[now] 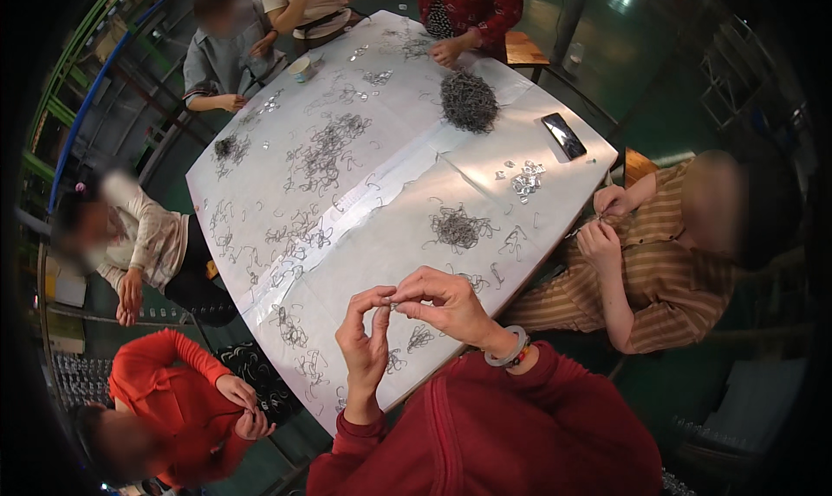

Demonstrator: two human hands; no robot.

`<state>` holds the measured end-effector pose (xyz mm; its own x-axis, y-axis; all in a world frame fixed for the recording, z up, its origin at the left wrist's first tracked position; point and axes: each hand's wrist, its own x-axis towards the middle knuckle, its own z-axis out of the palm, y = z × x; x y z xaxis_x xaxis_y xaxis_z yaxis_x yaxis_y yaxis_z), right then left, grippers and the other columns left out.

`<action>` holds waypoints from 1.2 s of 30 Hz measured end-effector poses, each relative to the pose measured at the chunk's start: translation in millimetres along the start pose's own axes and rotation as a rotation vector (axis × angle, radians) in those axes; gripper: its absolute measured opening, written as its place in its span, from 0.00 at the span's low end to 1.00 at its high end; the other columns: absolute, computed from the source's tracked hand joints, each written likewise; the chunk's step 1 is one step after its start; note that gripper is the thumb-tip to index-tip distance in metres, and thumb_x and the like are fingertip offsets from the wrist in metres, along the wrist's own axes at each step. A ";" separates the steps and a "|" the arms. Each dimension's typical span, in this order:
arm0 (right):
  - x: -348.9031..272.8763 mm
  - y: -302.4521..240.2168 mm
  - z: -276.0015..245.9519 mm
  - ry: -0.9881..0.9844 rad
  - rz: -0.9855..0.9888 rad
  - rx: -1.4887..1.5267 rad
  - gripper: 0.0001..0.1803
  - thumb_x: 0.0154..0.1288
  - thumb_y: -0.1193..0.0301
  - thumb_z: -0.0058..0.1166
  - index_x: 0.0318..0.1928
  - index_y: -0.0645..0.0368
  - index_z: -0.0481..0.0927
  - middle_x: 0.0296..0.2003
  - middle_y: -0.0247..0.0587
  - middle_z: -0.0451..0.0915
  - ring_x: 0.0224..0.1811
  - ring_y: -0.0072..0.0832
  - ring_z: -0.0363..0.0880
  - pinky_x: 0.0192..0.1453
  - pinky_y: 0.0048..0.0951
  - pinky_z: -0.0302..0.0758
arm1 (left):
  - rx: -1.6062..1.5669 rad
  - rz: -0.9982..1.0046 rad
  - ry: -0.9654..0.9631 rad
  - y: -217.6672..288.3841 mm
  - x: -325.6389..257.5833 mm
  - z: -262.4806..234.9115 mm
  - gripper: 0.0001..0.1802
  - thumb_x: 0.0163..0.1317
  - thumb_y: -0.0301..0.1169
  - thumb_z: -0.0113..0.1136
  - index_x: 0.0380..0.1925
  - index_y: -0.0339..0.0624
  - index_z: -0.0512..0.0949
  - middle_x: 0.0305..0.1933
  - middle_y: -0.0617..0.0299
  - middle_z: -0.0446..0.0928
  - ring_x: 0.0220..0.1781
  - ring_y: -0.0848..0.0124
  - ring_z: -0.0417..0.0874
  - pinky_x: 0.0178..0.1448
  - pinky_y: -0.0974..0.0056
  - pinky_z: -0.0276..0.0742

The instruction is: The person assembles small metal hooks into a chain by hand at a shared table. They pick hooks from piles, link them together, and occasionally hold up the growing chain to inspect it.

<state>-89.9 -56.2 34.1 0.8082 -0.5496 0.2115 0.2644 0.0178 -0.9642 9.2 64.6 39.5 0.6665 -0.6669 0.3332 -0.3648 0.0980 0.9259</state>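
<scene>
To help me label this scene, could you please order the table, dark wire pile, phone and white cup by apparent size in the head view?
1. Table
2. Dark wire pile
3. Phone
4. White cup, though farther off

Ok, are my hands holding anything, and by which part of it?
Your left hand and right hand meet in a pinching pose; whether anything small is held, and by which part, can't be told.
</scene>
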 end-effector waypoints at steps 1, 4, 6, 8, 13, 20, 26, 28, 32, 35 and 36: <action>4.8 -6.0 -8.8 -0.044 -0.026 -0.070 0.11 0.56 0.86 0.56 0.40 0.64 0.82 0.37 0.37 0.79 0.37 0.20 0.78 0.39 0.19 0.77 | -0.057 -0.023 0.022 -0.2 -0.9 -0.3 0.05 0.61 0.17 0.56 0.37 0.35 0.74 0.41 0.53 0.80 0.45 0.66 0.79 0.51 0.64 0.74; 15.8 4.5 -48.1 0.014 0.126 0.001 0.12 0.59 0.83 0.55 0.44 0.64 0.82 0.36 0.36 0.79 0.37 0.20 0.78 0.39 0.20 0.76 | -0.130 -0.046 0.076 5.2 -1.1 -2.1 0.05 0.63 0.17 0.53 0.38 0.34 0.71 0.42 0.50 0.79 0.45 0.66 0.79 0.53 0.65 0.73; 25.8 35.2 -93.4 0.158 0.192 -0.149 0.11 0.60 0.80 0.55 0.45 0.64 0.81 0.35 0.38 0.79 0.37 0.23 0.79 0.38 0.22 0.76 | -0.124 -0.036 0.119 12.7 0.5 -1.2 0.05 0.63 0.17 0.52 0.38 0.34 0.71 0.41 0.50 0.78 0.44 0.66 0.78 0.52 0.64 0.73; 30.9 101.6 -154.2 0.334 0.192 -0.552 0.13 0.57 0.81 0.54 0.44 0.64 0.81 0.36 0.45 0.79 0.37 0.32 0.79 0.39 0.28 0.77 | -0.115 -0.021 0.126 19.7 1.7 0.7 0.05 0.63 0.16 0.51 0.38 0.34 0.71 0.41 0.50 0.78 0.43 0.66 0.78 0.50 0.64 0.74; 29.3 224.2 -278.7 0.395 0.195 -1.450 0.13 0.55 0.80 0.49 0.42 0.65 0.80 0.39 0.57 0.73 0.48 0.50 0.71 0.44 0.42 0.76 | -0.038 0.006 0.081 24.4 0.5 -2.6 0.05 0.65 0.17 0.50 0.40 0.34 0.71 0.42 0.49 0.78 0.45 0.67 0.78 0.52 0.64 0.72; 4.7 292.1 -338.7 0.347 -0.034 -1.674 0.15 0.62 0.75 0.43 0.48 0.64 0.76 0.37 0.54 0.76 0.43 0.48 0.74 0.51 0.48 0.72 | -0.015 -0.012 0.164 22.5 -5.1 -1.7 0.05 0.63 0.17 0.54 0.38 0.34 0.72 0.38 0.50 0.79 0.42 0.66 0.78 0.47 0.65 0.75; 33.7 268.5 -343.4 0.302 0.421 -1.293 0.16 0.60 0.72 0.45 0.49 0.60 0.75 0.46 0.54 0.74 0.50 0.48 0.69 0.57 0.45 0.66 | -0.113 0.002 0.137 28.7 -9.7 1.8 0.05 0.64 0.18 0.52 0.40 0.34 0.70 0.41 0.48 0.78 0.45 0.65 0.78 0.50 0.64 0.74; 27.6 249.4 -338.7 0.462 0.379 -1.187 0.15 0.58 0.75 0.47 0.46 0.63 0.77 0.41 0.55 0.75 0.46 0.48 0.72 0.51 0.41 0.70 | -0.181 0.020 0.149 34.8 -0.8 14.7 0.06 0.63 0.17 0.54 0.39 0.34 0.72 0.39 0.49 0.78 0.44 0.64 0.79 0.48 0.64 0.75; 24.3 207.5 -302.0 0.708 0.343 -0.767 0.13 0.57 0.80 0.50 0.43 0.68 0.79 0.34 0.55 0.79 0.38 0.44 0.79 0.42 0.34 0.77 | -0.221 0.087 0.116 39.1 -5.1 18.7 0.07 0.61 0.14 0.53 0.39 0.33 0.72 0.39 0.49 0.78 0.44 0.63 0.79 0.48 0.63 0.76; 16.4 183.4 -259.4 0.719 0.385 0.007 0.11 0.59 0.81 0.50 0.42 0.70 0.79 0.34 0.48 0.81 0.36 0.36 0.80 0.43 0.28 0.77 | -0.221 0.118 0.036 38.8 3.3 28.3 0.08 0.60 0.13 0.53 0.38 0.32 0.73 0.39 0.49 0.78 0.44 0.62 0.79 0.48 0.63 0.76; 11.6 179.0 -247.8 0.637 0.356 0.244 0.10 0.60 0.81 0.50 0.42 0.71 0.79 0.34 0.46 0.81 0.36 0.33 0.81 0.44 0.27 0.77 | -0.234 0.114 0.012 35.0 4.6 30.8 0.09 0.59 0.12 0.53 0.39 0.32 0.73 0.38 0.49 0.79 0.44 0.62 0.80 0.48 0.63 0.75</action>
<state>-163.6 -266.4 -175.5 0.4269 -0.8500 -0.3086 0.2134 0.4264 -0.8790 -20.5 42.2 68.0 0.6379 -0.6331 0.4385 -0.2784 0.3412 0.8978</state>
